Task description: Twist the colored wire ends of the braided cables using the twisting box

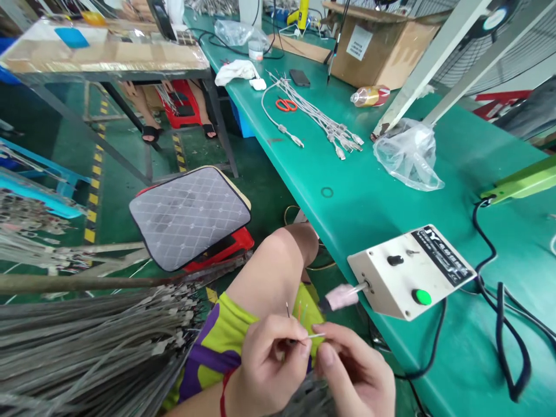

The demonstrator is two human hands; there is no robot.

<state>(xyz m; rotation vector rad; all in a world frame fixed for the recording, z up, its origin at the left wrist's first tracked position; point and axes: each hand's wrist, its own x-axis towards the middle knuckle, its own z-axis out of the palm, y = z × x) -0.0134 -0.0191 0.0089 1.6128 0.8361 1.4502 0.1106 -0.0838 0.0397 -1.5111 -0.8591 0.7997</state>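
Control box (pixel 408 275): black label (pixel 443 256) bearing the letters "JY" and further characters, seemingly Chinese, too blurred to read. Carton (pixel 382 52): white label (pixel 359 43), its print illegible.

bright yellow-green shorts (pixel 237 318), marked with broad purple shapes (pixel 217 358), stop short of a bare knee (pixel 284 255) in the near part of the scene; a slim red cord (pixel 223 394) rings the left wrist (pixel 234 392), and left hand (pixel 273 360) and right hand (pixel 358 370) are ungloved.

Cable workshop: green workbench (pixel 347 191), USB cables (pixel 319 117), heaped grey wires (pixel 108 341), control box (pixel 386 286), striped floor tape (pixel 92 200)
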